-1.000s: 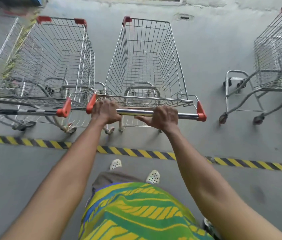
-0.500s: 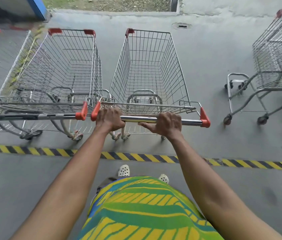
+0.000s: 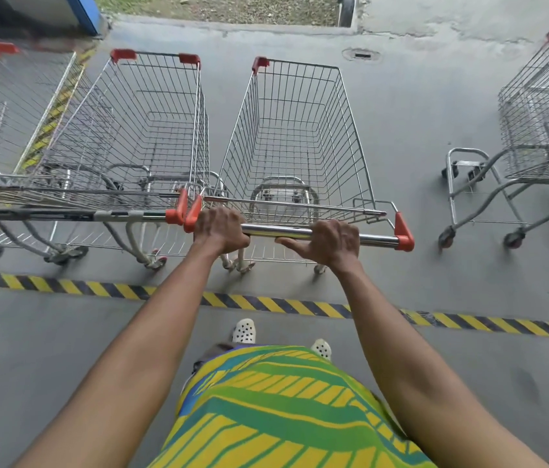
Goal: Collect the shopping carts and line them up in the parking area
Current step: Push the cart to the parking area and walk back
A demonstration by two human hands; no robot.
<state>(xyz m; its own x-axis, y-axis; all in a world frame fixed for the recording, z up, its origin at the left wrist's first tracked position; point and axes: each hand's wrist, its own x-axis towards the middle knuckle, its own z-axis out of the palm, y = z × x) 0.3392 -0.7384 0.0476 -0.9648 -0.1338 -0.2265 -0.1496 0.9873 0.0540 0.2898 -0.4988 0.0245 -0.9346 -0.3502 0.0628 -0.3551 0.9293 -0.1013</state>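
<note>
Gripping the chrome handle (image 3: 303,233) with left hand (image 3: 221,228) and right hand (image 3: 329,239), steered a wire cart (image 3: 295,143) lengthwise ahead, past the striped line (image 3: 266,304), just beside a parked cart (image 3: 131,130) to the left.

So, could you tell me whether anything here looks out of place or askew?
Yes: the cart on the right stands apart from the row and is turned sideways to it. The held cart, both hands on its handle, sits close beside its neighbour, their red handle ends nearly touching, though its basket angles slightly away.
</note>
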